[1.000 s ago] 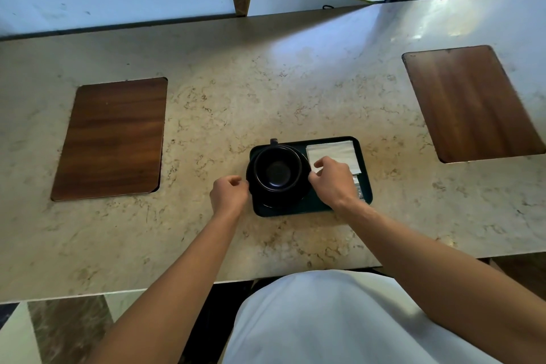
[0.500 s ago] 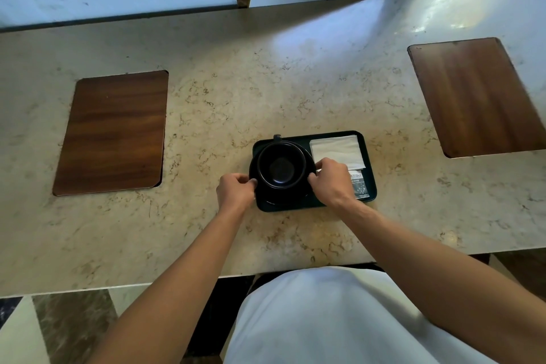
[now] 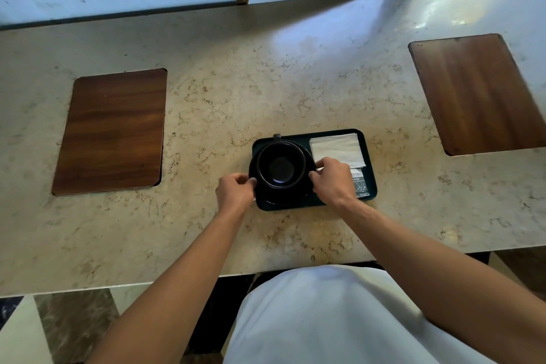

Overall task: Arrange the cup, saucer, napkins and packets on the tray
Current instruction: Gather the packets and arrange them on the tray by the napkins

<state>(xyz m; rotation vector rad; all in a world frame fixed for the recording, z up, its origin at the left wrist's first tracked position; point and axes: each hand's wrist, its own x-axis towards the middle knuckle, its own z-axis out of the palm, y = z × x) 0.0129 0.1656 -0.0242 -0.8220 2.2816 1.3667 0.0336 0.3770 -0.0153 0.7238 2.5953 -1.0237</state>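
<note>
The glossy black ceramic cup (image 3: 280, 167) sits on its round black saucer (image 3: 277, 196) at the left end of the dark green rectangular tray (image 3: 370, 162). Since a second ago, both hands have closed in: left hand (image 3: 235, 190) and right hand (image 3: 334, 180) pinch the saucer's rims. White folded napkins (image 3: 338, 149) and printed packets (image 3: 360, 185) lie rightward, on the veined marble counter (image 3: 266, 83).
</note>
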